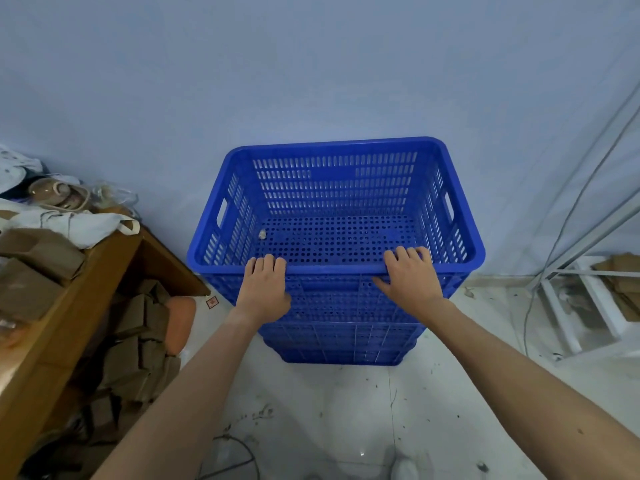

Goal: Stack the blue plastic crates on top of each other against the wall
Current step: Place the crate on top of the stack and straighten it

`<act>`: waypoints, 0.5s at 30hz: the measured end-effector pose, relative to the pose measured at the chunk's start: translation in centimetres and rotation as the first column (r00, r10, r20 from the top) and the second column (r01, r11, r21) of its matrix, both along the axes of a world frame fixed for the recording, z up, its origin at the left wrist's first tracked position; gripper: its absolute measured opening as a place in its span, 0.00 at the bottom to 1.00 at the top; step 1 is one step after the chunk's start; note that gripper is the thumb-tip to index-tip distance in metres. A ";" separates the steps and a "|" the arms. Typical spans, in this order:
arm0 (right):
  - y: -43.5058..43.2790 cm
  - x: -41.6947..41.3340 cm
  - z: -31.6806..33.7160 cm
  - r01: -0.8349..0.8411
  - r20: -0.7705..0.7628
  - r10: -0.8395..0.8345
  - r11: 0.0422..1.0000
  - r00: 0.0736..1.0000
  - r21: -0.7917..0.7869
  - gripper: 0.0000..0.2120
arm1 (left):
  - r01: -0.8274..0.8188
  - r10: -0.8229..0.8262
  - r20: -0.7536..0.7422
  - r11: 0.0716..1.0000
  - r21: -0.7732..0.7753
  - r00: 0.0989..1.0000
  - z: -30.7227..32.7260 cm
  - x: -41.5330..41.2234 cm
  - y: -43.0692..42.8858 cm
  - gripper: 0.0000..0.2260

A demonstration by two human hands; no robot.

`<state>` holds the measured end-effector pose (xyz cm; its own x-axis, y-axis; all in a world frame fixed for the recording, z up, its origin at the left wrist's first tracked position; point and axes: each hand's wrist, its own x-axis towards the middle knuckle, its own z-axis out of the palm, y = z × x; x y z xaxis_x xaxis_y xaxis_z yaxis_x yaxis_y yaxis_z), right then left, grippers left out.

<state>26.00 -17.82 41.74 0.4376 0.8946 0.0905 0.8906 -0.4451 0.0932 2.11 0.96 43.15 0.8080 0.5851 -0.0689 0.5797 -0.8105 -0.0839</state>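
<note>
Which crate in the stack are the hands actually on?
The top crate: both the left hand and right hand rest on its near rim, fingers hooked over the edge. The lower crates beneath it are untouched.

Dim, bluish, even light; soft focus; edges bowed by wide-angle lens

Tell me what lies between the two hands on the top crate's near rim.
In the head view, only a bare stretch of the top crate's blue near rim lies between the left hand and the right hand; nothing rests on it.
</note>
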 end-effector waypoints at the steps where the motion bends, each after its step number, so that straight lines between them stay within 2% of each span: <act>1: -0.2 0.2 0.1 -0.031 0.009 0.031 0.999 0.999 0.004 0.24 | 0.005 -0.005 0.000 1.000 -0.005 1.000 -0.1 0.0 0.1 0.24; 4: -0.3 0.7 0.8 -0.077 -0.020 0.077 0.997 0.997 0.012 0.31 | -0.015 0.015 0.001 0.999 -0.030 1.000 0.0 0.5 0.6 0.29; 8: -0.4 0.3 0.9 -0.062 -0.089 0.069 0.995 0.994 0.076 0.32 | -0.009 0.013 0.069 0.999 -0.046 0.998 -0.1 0.2 0.7 0.35; 10: -0.9 0.5 0.8 -0.086 -0.110 0.094 0.994 0.990 0.073 0.30 | 0.008 0.005 0.138 0.995 -0.096 0.990 -0.2 -0.5 0.8 0.35; 13: -1.4 1.2 1.0 -0.091 -0.143 0.093 0.996 0.985 0.021 0.29 | -0.065 0.102 0.179 0.977 -0.201 0.979 0.1 -1.4 2.2 0.34; 15: -2.2 2.0 1.2 -0.057 -0.152 0.056 0.998 0.987 0.001 0.31 | -0.144 0.170 0.158 0.975 -0.168 0.973 0.2 -2.6 3.7 0.33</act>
